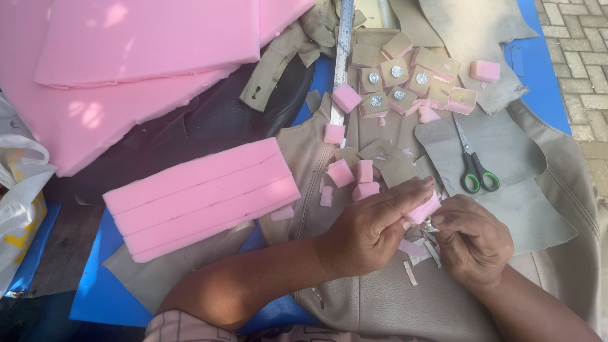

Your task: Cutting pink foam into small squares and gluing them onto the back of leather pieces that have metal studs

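The left hand (370, 231) has its grip clamped on a small pink foam block (423, 210), thumb and fingers pinching it from the nine o'clock side. The right hand (472, 244) meets it from three o'clock, fingertips closed on a small shiny metal piece (429, 225) just under the block; what exactly that piece is cannot be told. The block's long axis runs from about eight o'clock to two o'clock, tilted upward toward the right hand, and both hands are touching or nearly touching at it, the left carrying most of it.

Outward from there, loose pink foam cubes (354, 174) lie at eleven o'clock on beige leather (380, 304) spread over the table. Green-handled scissors (474, 168) rest at one o'clock, closed, blades pointing to twelve. Farther at twelve o'clock sits a cluster of finished foam squares with metal discs (405, 82), beside a steel ruler (342, 57). At nine o'clock lies a scored pink foam slab (202, 196), with large pink foam sheets (126, 57) beyond at ten o'clock, and a white plastic bag (19, 196) at the far left edge.
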